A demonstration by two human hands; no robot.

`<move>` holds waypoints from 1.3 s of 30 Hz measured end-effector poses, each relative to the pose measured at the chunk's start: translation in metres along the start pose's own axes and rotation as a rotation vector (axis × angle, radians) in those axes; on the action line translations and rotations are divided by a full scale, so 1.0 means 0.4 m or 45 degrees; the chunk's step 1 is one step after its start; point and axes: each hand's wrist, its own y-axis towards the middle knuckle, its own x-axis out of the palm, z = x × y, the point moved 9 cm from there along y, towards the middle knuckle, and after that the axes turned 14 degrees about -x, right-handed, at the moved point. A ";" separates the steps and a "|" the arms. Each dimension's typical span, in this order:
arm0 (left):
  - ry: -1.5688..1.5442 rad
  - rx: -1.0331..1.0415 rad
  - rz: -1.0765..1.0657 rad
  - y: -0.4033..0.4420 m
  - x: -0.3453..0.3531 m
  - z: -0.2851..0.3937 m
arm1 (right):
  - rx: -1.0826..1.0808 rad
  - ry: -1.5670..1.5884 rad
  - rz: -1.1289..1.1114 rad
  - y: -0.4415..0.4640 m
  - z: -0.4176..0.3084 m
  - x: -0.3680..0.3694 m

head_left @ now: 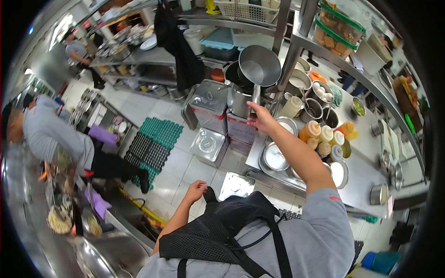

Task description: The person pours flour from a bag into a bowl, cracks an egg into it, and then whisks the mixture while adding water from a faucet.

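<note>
Head view.

Obscured: dark lens rim crops all four corners. One dark pot (231, 74), partly hidden behind the saucepan (260, 67). Lettering on the red-topped bin (242, 127), too small to read. One co-worker (60, 127) at left, hands hard to make out.

Saucepan: metal, long-handled, tilted, interior facing the camera; sits above a steel pot (237, 101) beside the counter (359, 173). Contact between the two cannot be told.

Right hand (262, 118): arm extended forward and outward, elbow nearly straight; fingers closed about the lower end of the saucepan's handle, fingertips partly concealed.

Left hand (196, 190): forearm raised, held low before the body; fingers curled narrow, tips near the thumb, palm hidden. Positioned just beside the black vest (201, 238), which covers part of the torso; upper arm out of sight.
</note>
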 end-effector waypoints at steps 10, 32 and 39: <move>0.125 0.372 -0.500 0.035 -0.064 0.449 | -0.572 -0.288 0.127 -0.156 -0.058 0.154; -0.388 0.534 -0.511 -0.003 -0.242 0.839 | -1.018 -1.998 0.109 -0.012 -0.385 0.247; -0.288 0.404 -0.725 0.157 -0.320 0.858 | -0.311 -2.785 0.117 0.339 -0.351 0.070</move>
